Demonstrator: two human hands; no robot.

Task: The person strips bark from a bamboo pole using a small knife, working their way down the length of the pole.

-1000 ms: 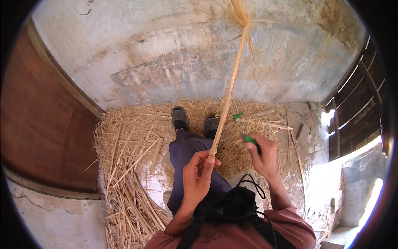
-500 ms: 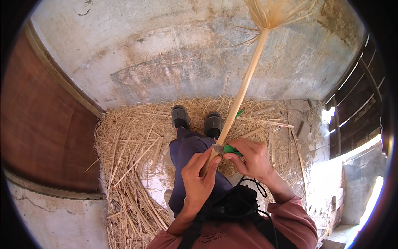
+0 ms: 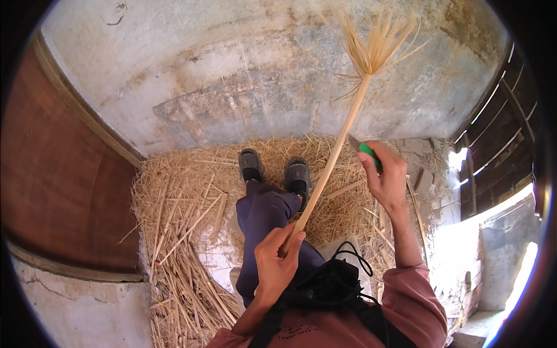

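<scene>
My left hand [image 3: 277, 261] is closed around the near end of a long pale stick [image 3: 331, 165], which slants up and away to the right. Its far end bursts into a fan of thin curled shavings [image 3: 374, 49]. In my right hand [image 3: 384, 177] is a green-handled knife [image 3: 370, 155], gripped by the handle. The short grey blade points up and left, close beside the stick's shaft; whether it touches cannot be made out.
Straw and shavings [image 3: 174, 174] cover the floor, with a heap of split sticks [image 3: 194, 284] at left. My shoes [image 3: 297, 173] stand before a stained wall [image 3: 232, 75]. A brown panel [image 3: 69, 174] is at left, dark slats [image 3: 499, 145] at right, and a black bag [image 3: 328, 284] on my lap.
My right hand with the knife has moved from beside my left hand far up along the stick. The stick has drawn nearer, its shaving fan lower in view. My left hand keeps its hold.
</scene>
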